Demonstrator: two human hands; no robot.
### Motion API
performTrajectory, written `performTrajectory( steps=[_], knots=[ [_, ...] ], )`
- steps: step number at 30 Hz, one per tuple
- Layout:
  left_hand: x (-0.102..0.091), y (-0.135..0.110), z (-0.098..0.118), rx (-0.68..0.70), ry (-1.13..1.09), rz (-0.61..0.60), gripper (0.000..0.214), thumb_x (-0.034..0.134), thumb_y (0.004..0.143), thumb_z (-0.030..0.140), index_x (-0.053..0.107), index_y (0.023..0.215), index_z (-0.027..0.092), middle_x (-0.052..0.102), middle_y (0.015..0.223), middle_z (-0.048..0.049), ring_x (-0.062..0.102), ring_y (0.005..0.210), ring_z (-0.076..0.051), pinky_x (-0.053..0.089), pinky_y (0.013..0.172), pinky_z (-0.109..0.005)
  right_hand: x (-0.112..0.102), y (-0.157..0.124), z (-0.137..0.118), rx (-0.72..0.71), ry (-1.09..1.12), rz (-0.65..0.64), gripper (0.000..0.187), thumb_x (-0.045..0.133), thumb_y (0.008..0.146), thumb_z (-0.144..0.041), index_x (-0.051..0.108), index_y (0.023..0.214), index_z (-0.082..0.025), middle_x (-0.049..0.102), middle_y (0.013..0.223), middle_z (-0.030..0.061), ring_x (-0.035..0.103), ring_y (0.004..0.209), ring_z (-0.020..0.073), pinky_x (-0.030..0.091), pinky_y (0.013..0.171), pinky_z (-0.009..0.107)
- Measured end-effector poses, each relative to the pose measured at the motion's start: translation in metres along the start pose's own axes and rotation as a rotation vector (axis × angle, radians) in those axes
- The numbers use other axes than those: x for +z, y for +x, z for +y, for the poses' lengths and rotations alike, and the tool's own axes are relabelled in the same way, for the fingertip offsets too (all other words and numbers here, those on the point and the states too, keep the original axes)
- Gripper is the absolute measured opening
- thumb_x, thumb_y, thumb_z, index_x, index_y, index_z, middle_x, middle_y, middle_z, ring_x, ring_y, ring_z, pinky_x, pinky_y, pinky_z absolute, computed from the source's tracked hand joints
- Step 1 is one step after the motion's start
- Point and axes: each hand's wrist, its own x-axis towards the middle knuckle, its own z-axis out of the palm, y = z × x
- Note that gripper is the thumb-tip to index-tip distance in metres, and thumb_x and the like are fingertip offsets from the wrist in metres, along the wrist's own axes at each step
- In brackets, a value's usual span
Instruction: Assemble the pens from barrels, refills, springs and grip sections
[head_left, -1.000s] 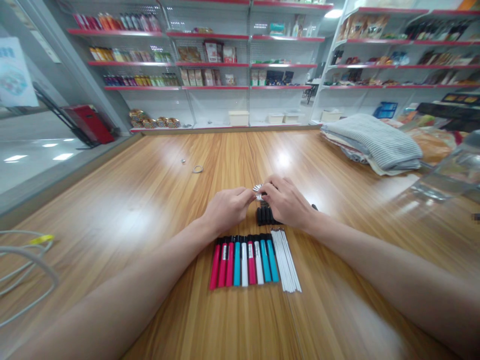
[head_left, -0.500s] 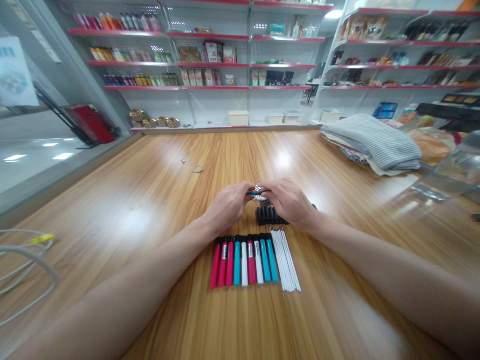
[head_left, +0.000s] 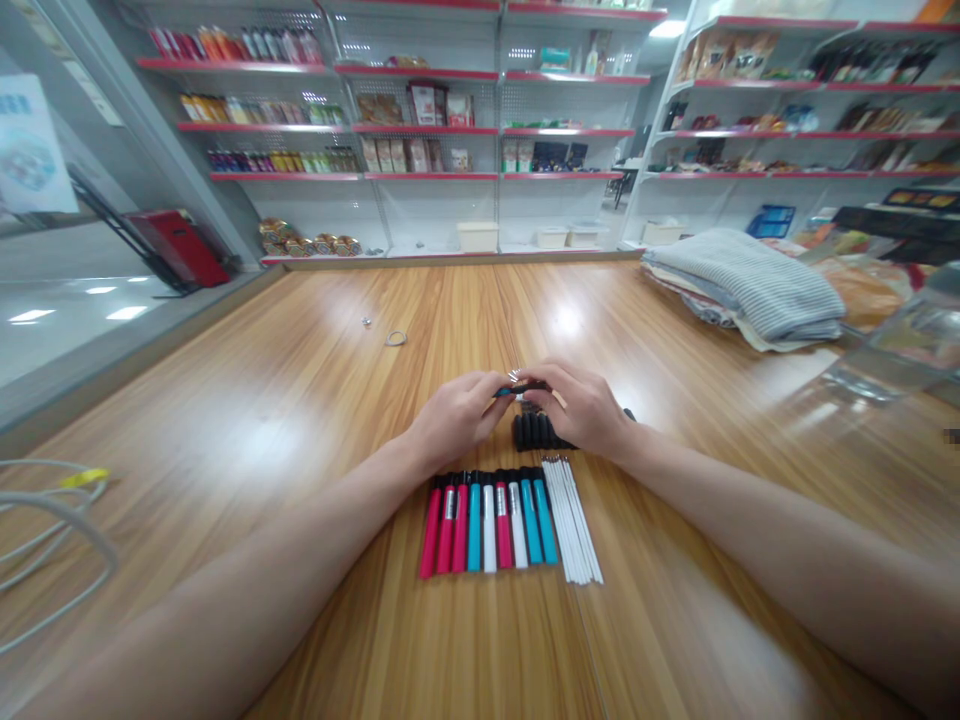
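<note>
Between both hands is a small pen piece (head_left: 531,387), blue at the left end and black at the right. My left hand (head_left: 457,415) pinches its blue end. The fingers of my right hand (head_left: 589,402) close around the black end and partly hide it. Just below lies a row of black pen parts (head_left: 529,432), some covered by my right hand. Small shiny metal bits (head_left: 514,377) show behind my fingertips. Nearer to me is a neat row of red, blue and white pen barrels (head_left: 489,525) with black ends. Thin white refills (head_left: 574,520) lie beside them.
A metal ring (head_left: 396,339) and a tiny shiny piece (head_left: 366,322) lie farther back on the wooden table (head_left: 315,560). Folded cloth (head_left: 750,285) and a clear container (head_left: 892,345) stand at right. A looped cable (head_left: 52,530) is at left. Stocked shelves rise beyond.
The pen piece has tilted slightly and shows more of its black end. My right fingers have shifted along it; the rows on the table have not moved.
</note>
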Motion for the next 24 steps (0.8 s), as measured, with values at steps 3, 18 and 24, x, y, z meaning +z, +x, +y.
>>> performTrajectory(
  steps=[3, 18, 24],
  knots=[
    [0.0, -0.0005, -0.0011, 0.006, 0.0, 0.001, 0.016, 0.048, 0.092, 0.026, 0.057, 0.1, 0.016, 0.066, 0.085, -0.0051, 0.06, 0.072, -0.013, 0.048, 0.068, -0.024, 0.0, 0.0002, -0.0006, -0.002, 0.01, 0.01, 0.03, 0.046, 0.089, -0.011, 0.054, 0.117, -0.018, 0.058, 0.106, 0.0108, 0.058, 0.1, 0.0196, 0.052, 0.084, 0.034],
    [0.0016, -0.0017, -0.0072, 0.009, -0.012, 0.009, 0.018, 0.05, 0.092, 0.028, 0.058, 0.102, 0.016, 0.066, 0.088, -0.0061, 0.062, 0.078, -0.015, 0.05, 0.072, -0.028, -0.0008, 0.001, 0.0014, 0.042, -0.095, 0.016, 0.019, 0.048, 0.092, -0.02, 0.059, 0.106, -0.017, 0.069, 0.096, 0.0072, 0.064, 0.086, 0.0171, 0.051, 0.078, 0.03],
    [0.0009, -0.0015, -0.0062, 0.031, -0.009, -0.034, 0.02, 0.047, 0.093, 0.026, 0.059, 0.104, 0.015, 0.064, 0.089, -0.0072, 0.06, 0.083, -0.016, 0.05, 0.075, -0.03, -0.0013, -0.0013, 0.0051, 0.062, -0.192, -0.102, 0.02, 0.048, 0.092, -0.025, 0.063, 0.101, -0.017, 0.069, 0.088, 0.0074, 0.064, 0.082, 0.0184, 0.046, 0.073, 0.03]
  ],
)
